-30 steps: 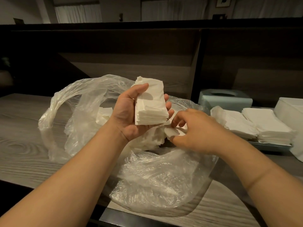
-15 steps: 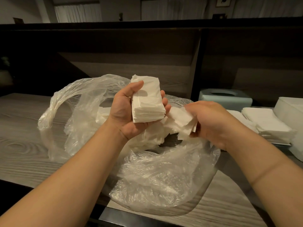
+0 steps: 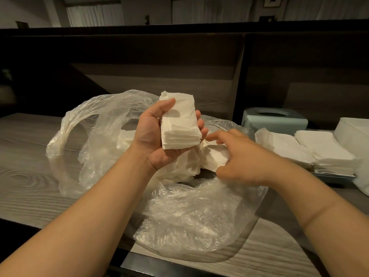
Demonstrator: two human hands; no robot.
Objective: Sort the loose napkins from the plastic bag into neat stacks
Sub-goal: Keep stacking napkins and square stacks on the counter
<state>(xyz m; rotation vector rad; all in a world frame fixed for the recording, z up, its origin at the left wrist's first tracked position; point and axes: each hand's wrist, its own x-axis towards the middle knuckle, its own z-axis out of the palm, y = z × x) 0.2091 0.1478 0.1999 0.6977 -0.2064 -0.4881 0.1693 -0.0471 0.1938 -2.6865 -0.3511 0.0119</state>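
Head view: left hand point(image 3: 157, 134) grips a napkin stack point(image 3: 178, 124), long axis running away from the wrist. Right hand point(image 3: 237, 156), fingers spread and loose, holding nothing, sits nearer the loose napkins point(image 3: 199, 162), directly under its fingertips inside the plastic bag point(image 3: 191, 214). Finished stacks point(image 3: 319, 150) lie right of the fingers on a tray point(image 3: 335, 177).
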